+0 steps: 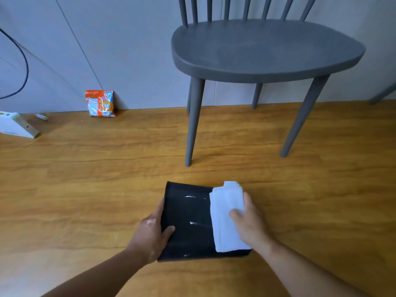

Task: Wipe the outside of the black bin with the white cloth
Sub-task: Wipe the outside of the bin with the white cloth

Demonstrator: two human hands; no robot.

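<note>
Both hands grip: left hand [150,234] clasps the black bin [188,224]; right hand [250,224] pinches white cloth [225,211] against its frame-right side, bare surface leftward.

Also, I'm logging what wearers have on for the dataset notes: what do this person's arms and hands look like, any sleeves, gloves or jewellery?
Both are bare. The left hand and right hand wear no gloves, and no ring shows on the visible fingers. The left forearm and right forearm are uncovered down to the frame's lower edge: no sleeve, watch or bracelet in view.
</note>
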